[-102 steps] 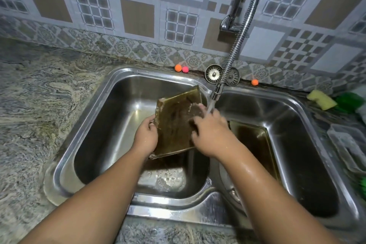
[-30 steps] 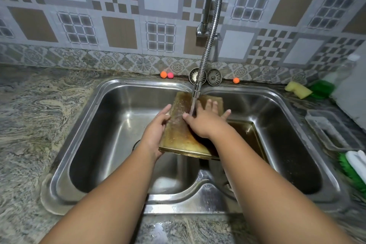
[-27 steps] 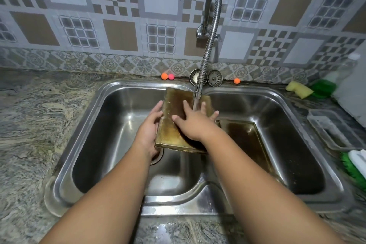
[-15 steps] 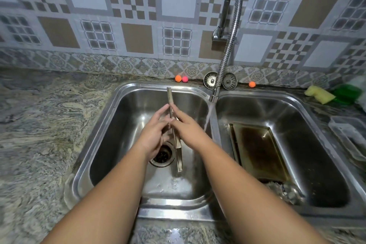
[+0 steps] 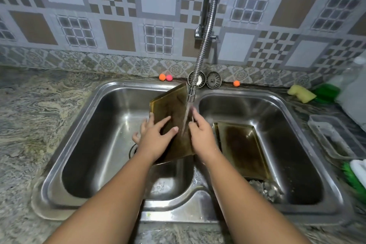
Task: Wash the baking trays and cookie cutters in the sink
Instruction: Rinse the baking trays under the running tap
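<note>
Head view: the left hand [image 5: 156, 138] is gripping the held baking tray [image 5: 171, 109] by its left edge. Thumb and index finger are lying spread on the near face, and the other fingers are showing behind the edge. The right hand [image 5: 202, 134] is clasping the opposite edge, with fingers curled round it. Both hands are holding the tray tilted on end between them, above the left basin of the sink [image 5: 111, 89]. The faucet [image 5: 201, 55] is hanging just above the right hand, and its water stream [image 5: 186, 117] is running down the tray face between the two hands.

Right of the right hand, the second baking tray [image 5: 239, 144] is lying flat in the right basin. Small grey pieces [image 5: 265, 190] are sitting at its near end; they are too blurred to identify. Below the left hand, the drain [image 5: 132, 149] is partly showing.

Beyond the hands, two strainers [image 5: 213, 80] are leaning at the wall. A yellow sponge [image 5: 301, 96] is lying far right of the right hand.
</note>
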